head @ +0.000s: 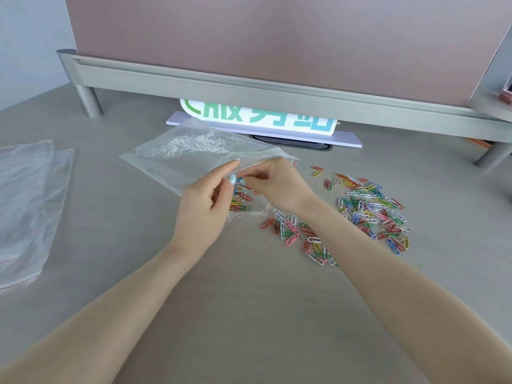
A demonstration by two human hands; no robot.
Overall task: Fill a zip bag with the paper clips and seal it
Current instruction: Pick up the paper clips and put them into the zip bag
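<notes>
While held open at its mouth by left hand [206, 202], zip bag [194, 156] stretching away up-left, a few clips already inside. Right hand [277, 187] at the opening, fingers curled, pinching clips, apparently. Loose paper clips [368, 212] just right, nearer that hand. Spare bags [27, 203] well left. Beyond, sign [260, 120] under partition rail [249, 87].

Office: grey desk [249, 314] backed by a partition screen [277, 37].
</notes>
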